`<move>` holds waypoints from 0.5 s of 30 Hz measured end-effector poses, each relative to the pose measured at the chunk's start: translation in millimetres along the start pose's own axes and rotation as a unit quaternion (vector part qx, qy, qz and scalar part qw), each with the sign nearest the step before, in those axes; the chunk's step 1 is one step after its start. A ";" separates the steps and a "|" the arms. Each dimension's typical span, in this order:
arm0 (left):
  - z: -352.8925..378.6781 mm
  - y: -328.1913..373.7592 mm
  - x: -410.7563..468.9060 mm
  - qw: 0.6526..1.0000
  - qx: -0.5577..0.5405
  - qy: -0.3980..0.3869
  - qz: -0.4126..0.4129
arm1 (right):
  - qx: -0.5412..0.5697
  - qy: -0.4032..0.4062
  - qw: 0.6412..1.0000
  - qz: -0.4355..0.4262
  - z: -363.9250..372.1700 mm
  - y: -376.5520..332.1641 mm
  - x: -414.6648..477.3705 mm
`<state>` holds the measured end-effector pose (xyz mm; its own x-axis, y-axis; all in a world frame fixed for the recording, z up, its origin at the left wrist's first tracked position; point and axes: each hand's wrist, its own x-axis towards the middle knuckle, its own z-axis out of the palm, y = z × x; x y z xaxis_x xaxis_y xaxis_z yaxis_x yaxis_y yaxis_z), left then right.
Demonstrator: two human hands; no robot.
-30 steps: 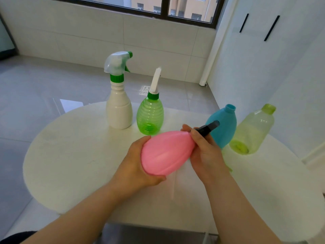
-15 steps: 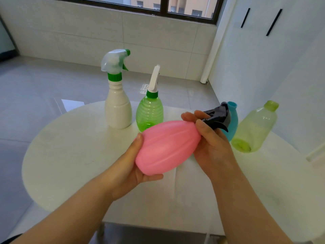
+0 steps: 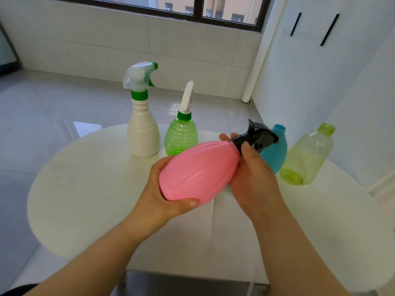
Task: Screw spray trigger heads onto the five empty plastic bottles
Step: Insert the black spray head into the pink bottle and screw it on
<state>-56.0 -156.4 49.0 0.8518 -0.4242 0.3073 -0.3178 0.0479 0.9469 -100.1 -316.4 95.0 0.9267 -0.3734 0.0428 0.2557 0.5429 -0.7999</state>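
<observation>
A pink ribbed bottle [image 3: 197, 169] is held tilted above the table, neck up to the right. My left hand [image 3: 164, 193] cups its base. My right hand [image 3: 254, 178] wraps the neck, fingers on the collar of a black trigger head [image 3: 256, 136] sitting on the bottle's mouth. Behind stand a white bottle [image 3: 143, 133] with a clear-and-green trigger head [image 3: 139, 76] and a green ribbed bottle [image 3: 181, 135] with a white trigger head [image 3: 187, 97]. A blue bottle [image 3: 274, 150] with an open neck and a pale yellow-green bottle [image 3: 307, 154] stand at the right.
The round white table [image 3: 85, 189] carries all the bottles. Grey tiled floor [image 3: 42, 107] lies beyond it, a white wall with black handles at the right, a window at the back.
The black trigger head has turned on the pink bottle's neck under my right hand. My left thumb has moved round to the front of the bottle's base.
</observation>
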 end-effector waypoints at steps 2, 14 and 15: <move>4.9 -0.8 -4.8 0.996 0.063 0.026 0.051 | -0.010 0.049 0.999 -0.015 1.9 5.0 0.4; 7.3 10.9 0.1 0.911 -0.366 -0.044 -0.184 | 0.062 0.024 0.997 -0.026 6.8 4.1 -1.6; 4.8 10.6 1.1 0.897 -0.381 -0.065 -0.215 | 0.054 0.014 0.998 -0.024 7.6 3.4 -2.6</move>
<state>-60.4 -160.6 59.0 0.7558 -0.6512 -0.0688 0.4479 0.4375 0.7797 -99.5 -307.9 96.7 0.9049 -0.4211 0.0610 0.3288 0.6012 -0.7283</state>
